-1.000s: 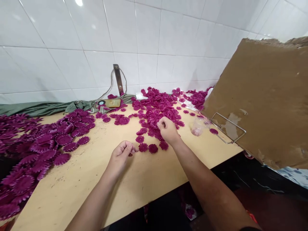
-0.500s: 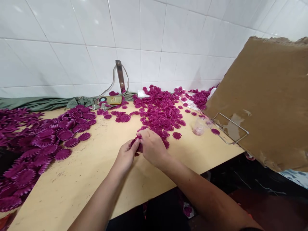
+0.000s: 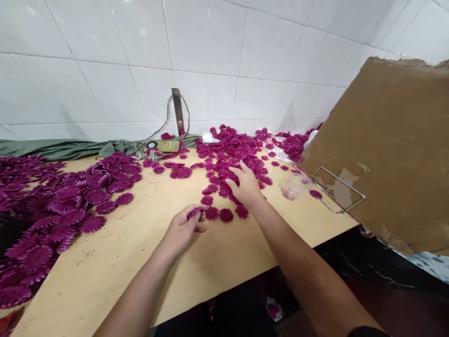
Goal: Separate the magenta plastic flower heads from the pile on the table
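Between the thumb and fingers of my left hand [image 3: 185,225] is a magenta artificial flower [image 3: 195,213], partly hidden by the fingers. My right hand [image 3: 247,185] is over the central heap of small magenta flower pieces [image 3: 235,145], its fingers spread and nothing visible in them. Whether its fingertips touch the heap I cannot tell. Several loose fringed discs, one of them a dark magenta disc [image 3: 226,215], lie on the table between my hands.
A large pile of wider magenta flowers [image 3: 70,206] covers the table's left side. A clear plastic cup [image 3: 292,187], a wire frame [image 3: 338,189] and a big cardboard sheet [image 3: 389,140] are at the right. Behind lie a phone [image 3: 163,146] and green cloth [image 3: 63,149] along the tiled wall.
My hands, together around a magenta flower before, are now apart. The right has moved forward and right to the heap with fingers spread; the left keeps a flower. Loose discs at the heap's front are uncovered.
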A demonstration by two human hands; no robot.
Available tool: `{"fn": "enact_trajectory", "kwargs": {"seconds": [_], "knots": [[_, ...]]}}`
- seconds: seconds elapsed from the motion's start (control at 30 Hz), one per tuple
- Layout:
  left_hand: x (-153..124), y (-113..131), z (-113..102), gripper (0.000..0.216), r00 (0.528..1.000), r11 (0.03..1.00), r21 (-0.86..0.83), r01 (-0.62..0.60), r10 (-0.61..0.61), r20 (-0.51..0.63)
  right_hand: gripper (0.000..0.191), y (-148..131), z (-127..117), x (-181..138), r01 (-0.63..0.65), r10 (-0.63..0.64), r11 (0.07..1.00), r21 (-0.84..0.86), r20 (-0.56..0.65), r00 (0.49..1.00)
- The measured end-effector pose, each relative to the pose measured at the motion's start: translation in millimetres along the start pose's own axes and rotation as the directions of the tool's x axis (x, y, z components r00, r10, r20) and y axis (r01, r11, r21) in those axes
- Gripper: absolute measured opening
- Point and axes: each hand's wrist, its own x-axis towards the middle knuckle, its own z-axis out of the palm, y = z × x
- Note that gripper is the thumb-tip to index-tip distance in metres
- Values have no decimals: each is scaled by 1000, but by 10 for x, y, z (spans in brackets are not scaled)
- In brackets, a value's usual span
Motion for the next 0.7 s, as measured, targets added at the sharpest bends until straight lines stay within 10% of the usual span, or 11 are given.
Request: {"fn": "enact_trajectory", "kwargs": {"seconds": [0.17, 0.4, 0.7], "knots": [[53, 54, 20, 37, 1000, 1000, 10, -1, 1, -26, 16, -366, 46, -356, 138, -187, 955, 262, 176, 966], [88, 42, 10, 36, 995, 993, 59, -104, 103, 19, 25, -468, 133, -432, -215, -37, 838, 502, 445, 895], [159, 12, 35, 21, 985, 973, 149, -175, 171, 34, 28, -424, 207, -458, -297, 17, 774, 560, 450, 893]]}}
